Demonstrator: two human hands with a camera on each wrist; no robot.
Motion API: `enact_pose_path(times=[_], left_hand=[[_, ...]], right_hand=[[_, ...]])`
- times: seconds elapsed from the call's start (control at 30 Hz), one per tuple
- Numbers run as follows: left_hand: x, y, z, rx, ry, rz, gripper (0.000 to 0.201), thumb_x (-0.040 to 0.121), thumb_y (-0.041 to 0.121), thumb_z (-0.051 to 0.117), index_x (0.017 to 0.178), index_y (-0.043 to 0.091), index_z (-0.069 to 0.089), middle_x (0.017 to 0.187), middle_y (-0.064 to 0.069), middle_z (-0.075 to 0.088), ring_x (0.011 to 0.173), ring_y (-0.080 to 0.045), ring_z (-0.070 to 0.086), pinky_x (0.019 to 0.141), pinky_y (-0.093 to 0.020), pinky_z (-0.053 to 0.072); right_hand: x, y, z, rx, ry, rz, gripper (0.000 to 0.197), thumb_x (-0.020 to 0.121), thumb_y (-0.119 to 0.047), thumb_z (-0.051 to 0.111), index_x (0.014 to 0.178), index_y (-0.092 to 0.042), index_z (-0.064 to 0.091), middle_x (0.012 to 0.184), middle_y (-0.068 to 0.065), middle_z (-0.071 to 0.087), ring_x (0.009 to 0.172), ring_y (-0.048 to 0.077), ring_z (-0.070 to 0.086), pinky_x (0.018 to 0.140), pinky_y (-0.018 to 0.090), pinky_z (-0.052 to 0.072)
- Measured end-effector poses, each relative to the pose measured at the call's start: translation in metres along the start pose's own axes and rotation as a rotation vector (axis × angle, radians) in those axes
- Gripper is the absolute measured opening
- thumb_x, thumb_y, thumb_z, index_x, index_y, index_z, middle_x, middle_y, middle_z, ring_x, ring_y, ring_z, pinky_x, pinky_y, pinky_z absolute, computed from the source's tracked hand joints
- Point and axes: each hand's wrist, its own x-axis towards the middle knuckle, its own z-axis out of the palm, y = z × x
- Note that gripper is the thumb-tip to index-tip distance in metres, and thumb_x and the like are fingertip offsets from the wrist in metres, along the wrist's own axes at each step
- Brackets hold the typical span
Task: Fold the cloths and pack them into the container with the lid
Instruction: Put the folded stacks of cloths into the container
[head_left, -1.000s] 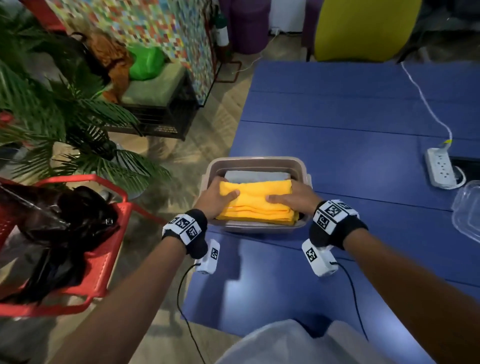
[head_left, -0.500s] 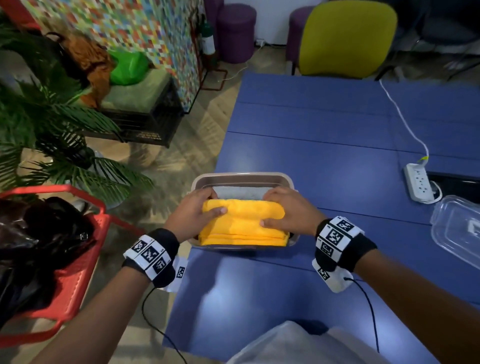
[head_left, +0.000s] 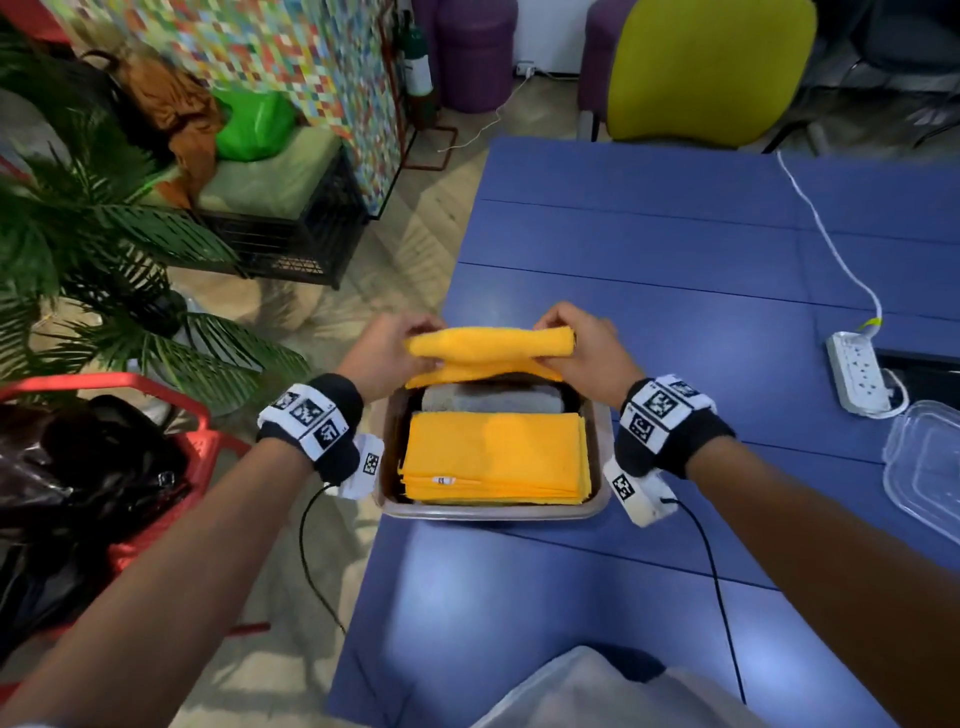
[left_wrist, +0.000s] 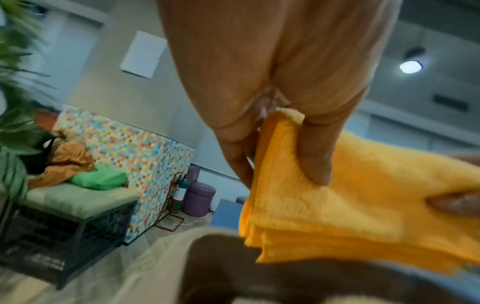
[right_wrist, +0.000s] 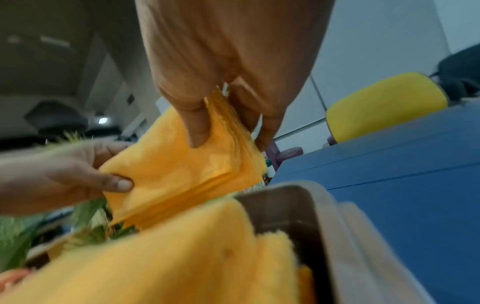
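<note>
Counter: blue counter (head_left: 649, 249) under us, yellow chair (head_left: 711, 67) behind it, palm and red basket off to our left.
Hands: our left hand (head_left: 387, 353) and right hand (head_left: 592, 345) each pinch one end of a folded yellow cloth (head_left: 491, 343), thumbs in front, fingers behind.
Cloth: it hangs above the far rim of the container (head_left: 493, 512), not inside yet.
Container: a yellow stack (head_left: 496, 457) fills the near part, a grey cloth (head_left: 491, 400) lies behind it.
Lid: clear lid (head_left: 924, 462) waits well apart at our right.
Risk: we judge the layers could splay as we lower it, or it stands proud and blocks the lid.
Count: one container, one lid, one held cloth, one grey cloth; layers in the stack we cannot count.
</note>
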Motion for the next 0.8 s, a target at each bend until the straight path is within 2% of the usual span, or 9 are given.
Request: enact_pose_path(times=[0.07, 0.13, 0.27, 0.37, 0.47, 0.57, 0.63, 0.73, 0.8], left_hand=[[-0.005, -0.009, 0.013, 0.194, -0.096, 0.052, 0.031, 0.074, 0.004, 0.075, 0.099, 0.018, 0.064, 0.098, 0.003, 0.064, 0.093, -0.018, 0.06, 0.071, -0.018, 0.038], [-0.011, -0.017, 0.021, 0.289, -0.189, 0.021, 0.029, 0.078, 0.009, 0.074, 0.102, 0.018, 0.061, 0.101, 0.0, 0.064, 0.094, -0.02, 0.059, 0.072, -0.025, 0.038], [-0.012, -0.025, 0.011, 0.007, -0.07, -0.115, 0.021, 0.089, 0.019, 0.067, 0.105, 0.017, 0.053, 0.087, 0.002, 0.058, 0.076, -0.013, 0.054, 0.062, -0.028, 0.039], [-0.008, -0.026, 0.007, -0.038, -0.101, -0.173, 0.025, 0.093, 0.024, 0.063, 0.11, 0.017, 0.047, 0.083, -0.005, 0.055, 0.067, -0.016, 0.05, 0.058, -0.03, 0.041], [-0.008, -0.026, 0.02, 0.191, -0.213, -0.222, 0.029, 0.095, 0.026, 0.059, 0.117, 0.019, 0.042, 0.083, -0.01, 0.057, 0.073, -0.024, 0.055, 0.057, -0.03, 0.04], [-0.007, -0.021, 0.033, 0.395, -0.249, -0.181, 0.036, 0.092, 0.022, 0.061, 0.122, 0.022, 0.04, 0.096, -0.015, 0.06, 0.088, -0.033, 0.06, 0.068, -0.037, 0.048], [-0.007, -0.015, 0.038, 0.546, -0.227, -0.152, 0.042, 0.088, 0.025, 0.064, 0.12, 0.024, 0.037, 0.102, -0.016, 0.063, 0.089, -0.037, 0.062, 0.068, -0.04, 0.051], [-0.01, -0.004, 0.039, 0.857, -0.101, -0.138, 0.055, 0.081, 0.038, 0.071, 0.12, 0.022, 0.035, 0.107, -0.012, 0.057, 0.081, -0.037, 0.063, 0.058, -0.038, 0.046], [-0.011, 0.001, 0.034, 0.834, -0.025, -0.055, 0.05, 0.079, 0.038, 0.075, 0.115, 0.02, 0.044, 0.109, -0.008, 0.05, 0.088, -0.031, 0.059, 0.059, -0.035, 0.044]], right_hand=[[-0.003, 0.012, 0.008, -0.087, -0.142, -0.019, 0.029, 0.079, -0.005, 0.069, 0.087, -0.028, 0.053, 0.09, -0.002, 0.064, 0.084, 0.019, 0.061, 0.07, 0.035, 0.049], [-0.009, 0.024, 0.014, -0.118, -0.28, 0.013, 0.025, 0.084, -0.011, 0.067, 0.097, -0.025, 0.051, 0.088, 0.0, 0.061, 0.08, 0.018, 0.058, 0.069, 0.036, 0.048], [-0.013, 0.031, 0.012, 0.089, -0.141, 0.074, 0.026, 0.092, -0.02, 0.061, 0.112, -0.028, 0.046, 0.091, 0.012, 0.058, 0.077, 0.022, 0.058, 0.067, 0.04, 0.051], [-0.01, 0.036, 0.013, 0.06, -0.203, 0.101, 0.035, 0.093, -0.027, 0.06, 0.12, -0.039, 0.042, 0.083, 0.027, 0.059, 0.072, 0.031, 0.059, 0.066, 0.043, 0.053], [-0.009, 0.039, 0.019, -0.157, -0.305, 0.164, 0.031, 0.093, -0.03, 0.058, 0.119, -0.039, 0.045, 0.084, 0.014, 0.06, 0.089, 0.026, 0.055, 0.075, 0.039, 0.051], [-0.006, 0.038, 0.024, -0.361, -0.346, 0.147, 0.031, 0.091, -0.028, 0.058, 0.122, -0.026, 0.05, 0.101, 0.008, 0.057, 0.098, 0.025, 0.052, 0.075, 0.033, 0.045], [-0.005, 0.033, 0.028, -0.505, -0.344, 0.122, 0.036, 0.088, -0.033, 0.059, 0.121, -0.026, 0.046, 0.108, 0.009, 0.058, 0.092, 0.027, 0.056, 0.069, 0.033, 0.047], [-0.004, 0.019, 0.029, -0.854, -0.229, 0.079, 0.047, 0.083, -0.038, 0.063, 0.12, -0.021, 0.04, 0.091, 0.006, 0.059, 0.075, 0.027, 0.056, 0.053, 0.029, 0.035], [-0.002, 0.008, 0.022, -0.895, -0.128, 0.025, 0.043, 0.079, -0.036, 0.066, 0.111, -0.019, 0.042, 0.088, 0.002, 0.052, 0.077, 0.025, 0.053, 0.051, 0.029, 0.033]])
